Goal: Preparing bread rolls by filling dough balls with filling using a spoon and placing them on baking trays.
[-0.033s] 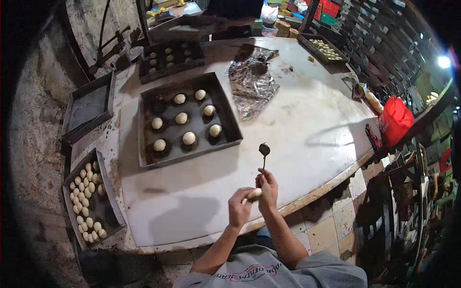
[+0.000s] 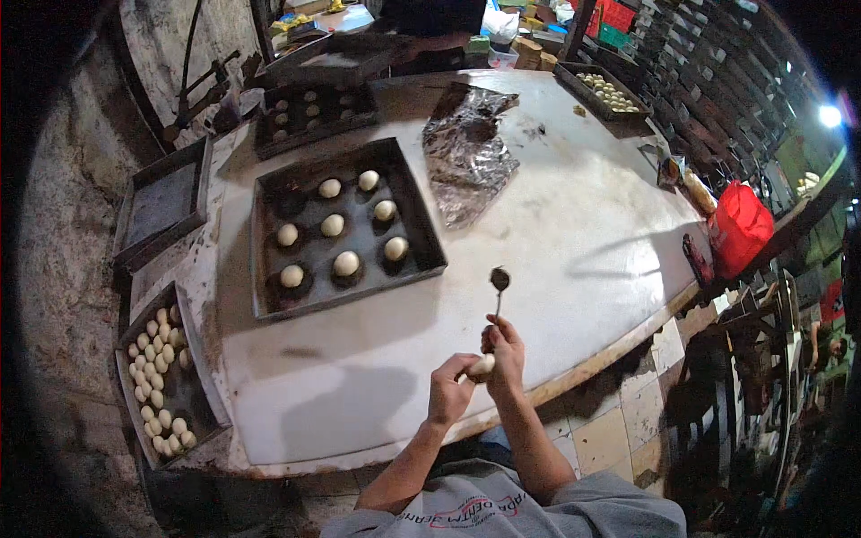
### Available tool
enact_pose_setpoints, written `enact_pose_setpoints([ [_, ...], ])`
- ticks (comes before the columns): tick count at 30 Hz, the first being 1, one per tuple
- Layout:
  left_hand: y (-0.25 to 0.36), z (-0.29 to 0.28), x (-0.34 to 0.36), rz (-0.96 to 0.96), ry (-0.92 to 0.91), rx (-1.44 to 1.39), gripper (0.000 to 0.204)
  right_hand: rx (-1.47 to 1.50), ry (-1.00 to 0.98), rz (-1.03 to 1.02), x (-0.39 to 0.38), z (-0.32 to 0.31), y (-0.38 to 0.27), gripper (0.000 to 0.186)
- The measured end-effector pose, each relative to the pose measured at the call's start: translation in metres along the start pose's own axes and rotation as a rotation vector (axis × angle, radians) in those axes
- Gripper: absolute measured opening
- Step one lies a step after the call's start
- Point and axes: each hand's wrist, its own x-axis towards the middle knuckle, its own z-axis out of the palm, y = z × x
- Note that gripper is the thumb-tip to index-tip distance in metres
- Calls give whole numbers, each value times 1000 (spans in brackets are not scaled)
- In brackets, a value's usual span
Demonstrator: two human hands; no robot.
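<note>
Crumpled, shiny plastic sheet (image 2: 471,157) spread on far half of worktop (image 2: 574,206). Red bag (image 2: 743,231) at right edge, small dark bundle (image 2: 696,257) just beside it. Beyond far side, white bag (image 2: 500,25), red crate (image 2: 617,15) and green crate (image 2: 614,38) close together. Bright lamp (image 2: 830,117) glowing at far right. Stained wall (image 2: 72,224) on left; tiled floor (image 2: 605,444) lower right.

Bright white table (image 2: 556,260), dim surroundings, glaring lamp (image 2: 830,116) at the right edge.
The lamp is blown out; the table has a bright patch right of centre and soft shadows at lower left. The plastic sheet (image 2: 471,152) glints at upper centre, and the spoon (image 2: 500,281) reads dark. Fine detail blurs at far right; straight edges bend, corners fall to black.
</note>
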Motion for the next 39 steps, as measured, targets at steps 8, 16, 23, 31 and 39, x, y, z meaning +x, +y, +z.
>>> enact_pose_setpoints([
  [8, -55, 64, 100, -500, -503, -934, 34, -429, -218, -31, 156, -58, -51, 21],
  [16, -56, 58, 98, -193, 153, -925, 22, -1194, 61, -805, 501, -70, -156, 19],
  [23, -66, 48, 87, -95, 329, -994, 27, -1696, 159, -626, 641, -83, -190, 22],
  [31, -66, 64, 90, -179, 354, -933, 31, -1870, -32, -729, 658, -70, -185, 27],
  [39, -54, 79, 86, -264, 485, -1097, 42, -1826, -131, -819, 636, -57, -154, 17],
])
